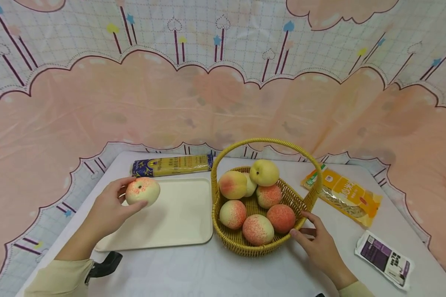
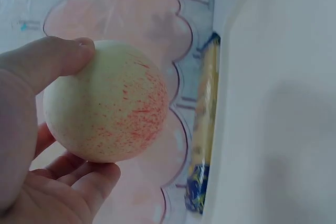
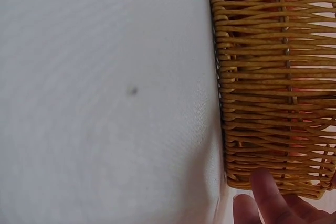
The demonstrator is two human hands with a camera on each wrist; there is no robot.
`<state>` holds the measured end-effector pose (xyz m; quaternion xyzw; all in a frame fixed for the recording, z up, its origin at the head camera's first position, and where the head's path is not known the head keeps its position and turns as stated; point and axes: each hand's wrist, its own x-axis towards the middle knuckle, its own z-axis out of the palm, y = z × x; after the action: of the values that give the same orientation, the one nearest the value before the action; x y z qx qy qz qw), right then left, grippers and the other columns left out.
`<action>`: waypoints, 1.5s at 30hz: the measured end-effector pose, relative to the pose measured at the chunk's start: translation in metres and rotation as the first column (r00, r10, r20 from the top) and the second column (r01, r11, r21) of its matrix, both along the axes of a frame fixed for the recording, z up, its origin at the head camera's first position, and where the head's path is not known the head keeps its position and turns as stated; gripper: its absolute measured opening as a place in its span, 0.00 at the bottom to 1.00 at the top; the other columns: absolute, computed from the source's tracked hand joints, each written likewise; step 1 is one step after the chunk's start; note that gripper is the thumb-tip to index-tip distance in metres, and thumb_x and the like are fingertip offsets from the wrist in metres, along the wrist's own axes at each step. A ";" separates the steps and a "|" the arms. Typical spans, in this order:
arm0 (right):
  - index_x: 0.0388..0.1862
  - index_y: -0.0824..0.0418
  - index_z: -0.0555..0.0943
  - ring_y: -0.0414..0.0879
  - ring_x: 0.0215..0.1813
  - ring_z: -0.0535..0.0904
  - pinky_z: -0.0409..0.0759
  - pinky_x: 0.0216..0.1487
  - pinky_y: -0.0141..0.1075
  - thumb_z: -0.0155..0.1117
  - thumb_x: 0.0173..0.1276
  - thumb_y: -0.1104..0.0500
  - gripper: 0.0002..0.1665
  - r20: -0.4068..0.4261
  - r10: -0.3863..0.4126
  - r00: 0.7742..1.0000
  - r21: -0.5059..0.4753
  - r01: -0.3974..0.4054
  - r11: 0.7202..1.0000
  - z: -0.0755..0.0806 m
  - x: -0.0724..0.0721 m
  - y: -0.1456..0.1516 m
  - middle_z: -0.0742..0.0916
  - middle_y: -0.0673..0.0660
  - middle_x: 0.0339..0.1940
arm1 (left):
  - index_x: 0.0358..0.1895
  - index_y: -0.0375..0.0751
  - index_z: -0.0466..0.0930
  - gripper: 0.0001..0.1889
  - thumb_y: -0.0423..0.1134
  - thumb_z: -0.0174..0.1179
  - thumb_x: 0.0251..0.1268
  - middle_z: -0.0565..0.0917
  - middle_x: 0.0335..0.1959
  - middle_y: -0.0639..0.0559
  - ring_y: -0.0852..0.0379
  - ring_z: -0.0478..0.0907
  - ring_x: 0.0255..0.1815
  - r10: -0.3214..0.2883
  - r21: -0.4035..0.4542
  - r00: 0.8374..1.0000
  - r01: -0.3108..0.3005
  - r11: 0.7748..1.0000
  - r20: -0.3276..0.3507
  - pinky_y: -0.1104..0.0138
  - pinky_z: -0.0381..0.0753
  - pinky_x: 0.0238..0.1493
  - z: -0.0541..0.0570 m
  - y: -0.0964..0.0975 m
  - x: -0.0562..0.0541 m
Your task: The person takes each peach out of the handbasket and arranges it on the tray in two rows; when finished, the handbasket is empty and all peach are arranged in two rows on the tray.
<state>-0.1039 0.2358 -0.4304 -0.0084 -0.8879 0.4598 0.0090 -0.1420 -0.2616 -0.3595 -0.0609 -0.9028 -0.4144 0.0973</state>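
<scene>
My left hand [image 1: 109,206] grips a pale peach [image 1: 148,192] with red speckles, thumb on one side and fingers on the other. The peach is up in the air over the left part of a cream tray [image 1: 186,214]. In the left wrist view the same peach [image 2: 107,103] shows its speckled side. A yellow wicker basket [image 1: 241,248] with a tall handle stands right of the tray. Several peaches [image 1: 258,229], pale, yellow and red, lie in it. My right hand [image 1: 321,245] holds the basket's right front rim; its fingers [image 3: 268,195] touch the woven wall.
Behind the tray lies a long gold and blue packet [image 1: 172,165]. An orange food bag [image 1: 347,196] is right of the basket, and a white and purple packet [image 1: 384,260] lies nearer on the right. A patterned cloth [image 1: 193,103] hangs behind the white table [image 1: 171,272].
</scene>
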 end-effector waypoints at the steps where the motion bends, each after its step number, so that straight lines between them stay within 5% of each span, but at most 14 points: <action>1: 0.74 0.61 0.61 0.63 0.56 0.81 0.83 0.44 0.46 0.67 0.71 0.51 0.39 -0.001 -0.001 1.000 0.003 0.001 1.000 0.000 0.000 0.000 0.76 0.72 0.63 | 0.67 0.22 0.63 0.39 0.37 0.73 0.58 0.70 0.62 0.27 0.31 0.71 0.63 0.017 0.002 1.000 -0.018 1.000 0.004 0.50 0.72 0.60 -0.002 -0.004 -0.002; 7: 0.74 0.61 0.61 0.61 0.55 0.81 0.82 0.41 0.37 0.67 0.71 0.51 0.40 0.006 -0.006 1.000 0.004 0.006 1.000 -0.001 0.000 0.001 0.76 0.72 0.64 | 0.69 0.22 0.61 0.41 0.43 0.71 0.61 0.69 0.62 0.26 0.31 0.68 0.63 0.121 -0.022 0.992 -0.120 0.993 0.037 0.45 0.72 0.60 -0.012 -0.027 -0.013; 11: 0.74 0.61 0.61 0.61 0.55 0.81 0.81 0.40 0.36 0.67 0.71 0.51 0.40 0.012 -0.012 1.000 -0.004 0.012 1.000 -0.002 -0.001 0.001 0.77 0.71 0.63 | 0.70 0.24 0.61 0.41 0.46 0.70 0.62 0.70 0.62 0.27 0.33 0.69 0.59 0.172 -0.049 0.985 -0.170 0.984 0.026 0.51 0.73 0.51 -0.015 -0.036 -0.018; 19: 0.74 0.61 0.61 0.60 0.55 0.82 0.81 0.40 0.36 0.68 0.71 0.51 0.40 0.010 -0.013 1.000 -0.015 0.014 1.000 -0.002 0.001 0.001 0.75 0.72 0.65 | 0.71 0.24 0.60 0.43 0.48 0.70 0.63 0.69 0.62 0.26 0.31 0.72 0.55 0.192 -0.058 0.978 -0.188 0.980 0.082 0.56 0.72 0.44 -0.016 -0.042 -0.030; 31: 0.74 0.61 0.62 0.59 0.53 0.82 0.81 0.40 0.36 0.68 0.71 0.52 0.39 -0.010 -0.016 1.000 -0.009 0.016 1.000 -0.001 -0.001 0.002 0.79 0.71 0.61 | 0.68 0.22 0.60 0.42 0.46 0.71 0.61 0.69 0.61 0.24 0.29 0.68 0.59 0.241 -0.050 0.964 -0.236 0.970 0.117 0.52 0.68 0.47 -0.028 -0.045 -0.044; 45: 0.73 0.61 0.62 0.59 0.53 0.82 0.81 0.39 0.36 0.68 0.71 0.52 0.39 0.008 -0.008 1.000 -0.023 0.009 1.000 0.000 -0.002 0.000 0.74 0.72 0.67 | 0.68 0.19 0.58 0.42 0.44 0.70 0.62 0.68 0.61 0.23 0.30 0.67 0.59 0.253 -0.018 0.951 -0.254 0.967 0.179 0.49 0.67 0.54 -0.042 -0.049 -0.050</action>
<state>-0.1056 0.2362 -0.4307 -0.0142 -0.8827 0.4697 0.0073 -0.1925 -0.3109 -0.4018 0.0934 -0.9071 -0.4047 0.0680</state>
